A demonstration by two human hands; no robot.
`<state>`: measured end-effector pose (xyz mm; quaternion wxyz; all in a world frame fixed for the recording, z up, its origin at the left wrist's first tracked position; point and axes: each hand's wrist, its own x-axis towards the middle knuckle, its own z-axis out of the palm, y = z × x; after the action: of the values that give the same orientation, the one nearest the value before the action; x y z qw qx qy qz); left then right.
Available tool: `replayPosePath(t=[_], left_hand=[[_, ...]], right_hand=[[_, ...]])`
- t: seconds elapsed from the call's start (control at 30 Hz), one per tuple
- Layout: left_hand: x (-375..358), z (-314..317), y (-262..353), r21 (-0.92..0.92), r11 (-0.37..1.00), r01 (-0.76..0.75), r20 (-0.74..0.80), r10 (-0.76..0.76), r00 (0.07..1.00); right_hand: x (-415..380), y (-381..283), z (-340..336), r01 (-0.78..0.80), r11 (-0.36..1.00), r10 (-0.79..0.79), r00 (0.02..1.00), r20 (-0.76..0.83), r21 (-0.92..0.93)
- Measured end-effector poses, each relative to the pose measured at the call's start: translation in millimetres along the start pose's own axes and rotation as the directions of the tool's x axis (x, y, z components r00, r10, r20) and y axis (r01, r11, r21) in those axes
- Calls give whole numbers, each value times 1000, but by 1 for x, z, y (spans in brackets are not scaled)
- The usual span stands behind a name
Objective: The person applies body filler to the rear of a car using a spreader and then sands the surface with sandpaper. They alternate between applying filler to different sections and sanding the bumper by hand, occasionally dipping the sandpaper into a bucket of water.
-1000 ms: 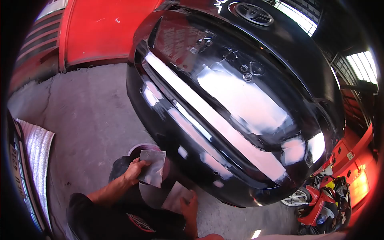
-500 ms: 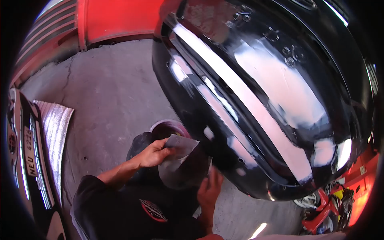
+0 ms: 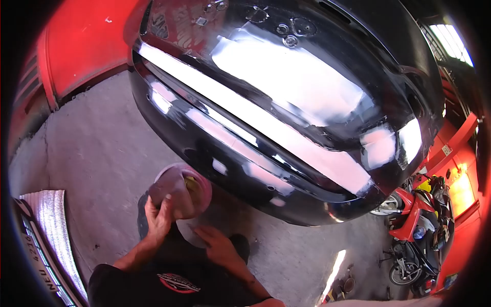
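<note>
The person in the black shirt (image 3: 138, 286) stands at the near side, both arms reaching in front of the body. The left hand (image 3: 157, 220) grips a flat grey sheet (image 3: 171, 187) by its near edge, thumb laid along the face toward us and fingers curled behind. The sheet rises just beyond that hand, in front of the left part of a pink-rimmed bucket (image 3: 206, 187); I can't tell whether the two touch. Something yellowish (image 3: 192, 188) shows inside the bucket.

The right hand (image 3: 216, 246) is partly curled, its fingertips pinching the right edge of a paler thin sheet (image 3: 188, 233). That piece lies left of the fingers, between the two hands and nearer than the bucket.

Beyond the bucket looms the rear of a black car (image 3: 240, 190), marked with a long pale strip (image 3: 245, 112) and a broad white patch (image 3: 296, 77). A silvery ribbed sheet (image 3: 51, 220) lies well apart to the left; a red motorcycle (image 3: 409, 222) stands far right.
</note>
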<state>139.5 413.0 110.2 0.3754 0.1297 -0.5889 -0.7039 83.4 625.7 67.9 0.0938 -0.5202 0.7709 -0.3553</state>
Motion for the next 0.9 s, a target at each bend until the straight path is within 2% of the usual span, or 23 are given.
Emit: replayPosePath(t=[0.03, 0.07, 0.1, 0.17, 0.2, 0.23, 0.27, 0.3, 0.37, 0.4, 0.43, 0.47, 0.5, 0.57, 0.6, 0.63, 0.67, 0.73, 0.77, 0.8, 0.83, 0.9], left_hand=[[5, -4, 5, -40, 999, -12, -93, 8, 996], [7, -8, 3, -34, 999, -23, -104, 20, 994], [10, -12, -4, -42, 998, 50, -68, -52, 996], [13, -21, -27, -48, 979, 199, 9, -199, 980], [9, -22, -47, -154, 931, 330, 11, -333, 943], [3, -22, -55, -153, 934, 322, 2, -325, 946], [-3, -21, -62, -205, 854, 478, 86, -471, 878], [-5, -18, -61, -243, 743, 624, 179, -598, 782], [-9, -15, -57, -286, 697, 657, 167, -639, 751], [-11, -13, -53, -329, 645, 690, 165, -680, 715], [-9, -15, -48, -346, 642, 684, 164, -677, 718], [-3, -22, -41, -420, 583, 695, 209, -683, 699], [4, -29, -32, -488, 515, 704, 256, -687, 680], [21, -42, -11, -527, 581, 620, 276, -574, 771], [28, -45, -9, -519, 626, 582, 228, -555, 800], [33, -47, -10, -513, 668, 539, 175, -533, 828], [34, -51, -18, -532, 654, 538, 174, -537, 825], [43, -59, -52, -493, 569, 658, 310, -592, 744], [42, -60, -70, -507, 560, 656, 314, -589, 745], [39, -58, -91, -502, 494, 710, 407, -589, 698], [33, -56, -112, -487, 427, 762, 501, -578, 644], [21, -51, -147, -472, 428, 771, 473, -615, 631]], right_hand=[[-3, 0, 1, -100, 994, 104, 991, -79, 51], [-3, 3, -1, -193, 975, 207, 967, -147, 106], [1, -1, -9, -177, 978, 191, 972, -139, 107], [12, -20, -25, -83, 995, 98, 925, -367, 57], [12, -27, -24, -71, 996, 88, 928, -362, 61], [11, -33, -22, 54, 999, -48, 939, -340, 7], [11, -36, -19, 179, 983, -184, 932, -312, -45], [12, -37, -13, 188, 981, -192, 932, -307, -44], [9, -39, -2, 87, 988, -104, 986, -133, -125], [5, -35, -2, 93, 987, -110, 987, -120, -134], [1, -27, -4, 24, 990, -37, 995, -90, -139], [-4, -20, -6, -50, 988, 41, 997, -64, -145], [-14, -13, -6, -50, 987, 42, 998, -54, -153], [-32, -3, -10, 56, 887, 73, 963, 260, -457], [-29, -2, -18, 56, 881, 80, 961, 265, -469], [-20, -2, -30, -12, 868, 86, 988, 126, -496], [-14, -4, -43, -82, 855, 90, 996, -10, -511], [17, -37, -81, -237, 703, 93, 965, -244, -670], [33, -51, -97, -266, 654, 37, 946, -322, -708], [47, -63, -109, -305, 603, -23, 917, -399, -737], [56, -75, -120, -336, 501, -14, 918, -395, -798], [80, -90, -137, -370, 436, 29, 917, -398, -820]])
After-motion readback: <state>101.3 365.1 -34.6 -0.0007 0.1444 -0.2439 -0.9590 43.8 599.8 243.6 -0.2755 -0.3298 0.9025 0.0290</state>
